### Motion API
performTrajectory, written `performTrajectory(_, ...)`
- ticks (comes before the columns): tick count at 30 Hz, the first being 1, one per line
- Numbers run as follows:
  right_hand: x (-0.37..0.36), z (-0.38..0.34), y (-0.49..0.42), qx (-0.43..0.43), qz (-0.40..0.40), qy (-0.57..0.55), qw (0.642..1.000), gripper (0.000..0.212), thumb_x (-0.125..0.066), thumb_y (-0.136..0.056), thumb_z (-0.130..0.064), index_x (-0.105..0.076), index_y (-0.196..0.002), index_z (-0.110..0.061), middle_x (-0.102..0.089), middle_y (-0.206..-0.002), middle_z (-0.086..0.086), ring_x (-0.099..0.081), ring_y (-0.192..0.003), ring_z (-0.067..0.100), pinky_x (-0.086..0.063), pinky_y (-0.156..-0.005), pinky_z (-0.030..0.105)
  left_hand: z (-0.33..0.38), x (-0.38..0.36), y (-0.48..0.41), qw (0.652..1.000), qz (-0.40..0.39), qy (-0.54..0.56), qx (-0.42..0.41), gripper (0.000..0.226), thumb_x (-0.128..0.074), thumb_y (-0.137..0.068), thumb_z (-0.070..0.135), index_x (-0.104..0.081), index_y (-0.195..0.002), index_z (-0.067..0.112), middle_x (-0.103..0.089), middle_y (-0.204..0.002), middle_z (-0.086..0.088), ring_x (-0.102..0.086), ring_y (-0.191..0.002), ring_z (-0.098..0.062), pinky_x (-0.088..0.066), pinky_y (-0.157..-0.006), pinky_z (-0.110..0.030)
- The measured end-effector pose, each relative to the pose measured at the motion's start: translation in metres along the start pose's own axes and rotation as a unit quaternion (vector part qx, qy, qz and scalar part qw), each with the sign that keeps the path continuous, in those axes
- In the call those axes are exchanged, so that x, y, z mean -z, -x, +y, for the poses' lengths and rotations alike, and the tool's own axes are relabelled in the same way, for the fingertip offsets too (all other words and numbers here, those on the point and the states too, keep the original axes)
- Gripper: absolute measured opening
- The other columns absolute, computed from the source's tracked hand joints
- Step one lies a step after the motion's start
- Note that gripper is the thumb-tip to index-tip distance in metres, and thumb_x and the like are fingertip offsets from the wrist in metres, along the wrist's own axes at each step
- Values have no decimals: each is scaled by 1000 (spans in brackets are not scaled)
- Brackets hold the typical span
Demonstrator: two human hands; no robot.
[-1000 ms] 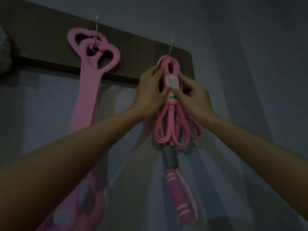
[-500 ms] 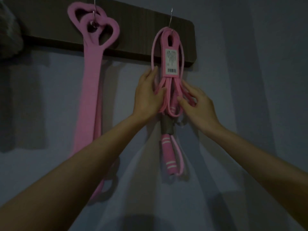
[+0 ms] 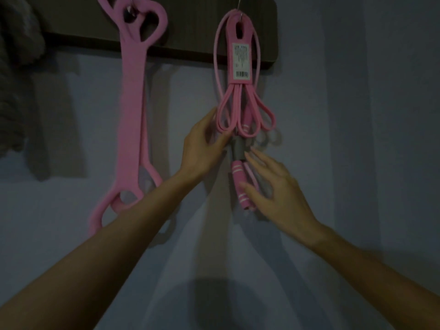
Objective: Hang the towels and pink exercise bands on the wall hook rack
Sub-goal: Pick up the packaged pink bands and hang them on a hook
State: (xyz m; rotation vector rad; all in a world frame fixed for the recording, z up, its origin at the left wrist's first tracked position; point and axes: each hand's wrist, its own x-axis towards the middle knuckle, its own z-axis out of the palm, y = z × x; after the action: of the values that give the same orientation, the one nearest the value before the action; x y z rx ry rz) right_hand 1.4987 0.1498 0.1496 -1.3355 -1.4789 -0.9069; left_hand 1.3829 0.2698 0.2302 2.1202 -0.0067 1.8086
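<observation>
Well, the bundle of bands [image 3: 238,101] hangs from the right hook [image 3: 240,1] of the rack [image 3: 190,27], its long axis straight up and down, close against the wall [image 3: 357,139]. Its top is a flat pink tab with a slot, threaded on the hook. Below the slot a white label [image 3: 241,60] with a barcode faces me. Under the label the pink straps fan out into several narrow loops whose rounded ends point down, and 1 thinner loop runs wide around the outside of the tab. Beneath the loops a grey sleeve [image 3: 238,148] and then a pink handle [image 3: 241,186] with white stripes carry on downward, the handle tilted slightly to the right at its lower end.

My left hand [image 3: 202,144] is open. Its fingers lie fairly straight along the left side of the loops, touching them, and the thumb reaches toward the grey sleeve. My right hand [image 3: 278,198] is open too, fingers spread and straight, with 1 fingertip just beside the grey sleeve and the thumb across the front of the handle. Whether it presses the handle I cannot tell. Neither hand curls round anything.

On the left hook [image 3: 130,13] hangs the long band [image 3: 132,103], a broad pink strip, also vertical. It has 2 heart-shaped openings at the top and rounded openings at the bottom, where my left forearm crosses in front of it. A dark fluffy towel [image 3: 16,44] hangs at the far left edge of the rack.
</observation>
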Motion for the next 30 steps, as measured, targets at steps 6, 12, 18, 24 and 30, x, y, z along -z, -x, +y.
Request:
performTrajectory(6,-12,-5,14,-4,-61,18,998,58,-53,-94,-30,-29,-146,-23,-27,-153,-10,-21,-138,1,-10,-108,4,-3,4,11,999,-25,-7,36,57,-64,-87,16,-42,-140,16,-55,-134,-3,-48,-114,-2,-41,-102,-21)
performTrajectory(12,-16,-4,17,-12,-74,22,997,57,-53,-94,-26,-30,-146,-19,-30,-153,-5,-24,-139,7,-6,-104,-2,-1,7,16,998,-31,-29,44,58,-63,-88,16,-40,-140,16,-55,-133,-4,-48,-116,-4,-41,-101,-22)
performTrajectory(18,-9,-13,23,-4,-62,15,998,59,-57,-91,-27,-34,-144,-16,-34,-151,-3,-28,-137,9,-8,-105,-2,7,25,29,996,-27,-61,52,57,-61,-89,22,-38,-141,19,-48,-141,-3,-51,-116,-15,-46,-96,-29)
performTrajectory(24,-3,-38,32,23,-29,4,999,48,-59,-88,-28,-51,-133,-14,-53,-136,0,-43,-121,11,-30,-106,16,29,74,58,988,48,-145,-13,39,-59,-90,27,-53,-128,27,-58,-120,5,-57,-95,-8,-48,-80,-22)
performTrajectory(30,-20,-71,33,40,-39,-67,996,34,-56,-87,-22,-61,-119,-17,-65,-116,-2,-56,-106,13,-37,-96,18,12,127,85,969,107,-218,32,32,-59,-89,27,-56,-121,25,-57,-120,-1,-53,-98,-14,-42,-80,-21)
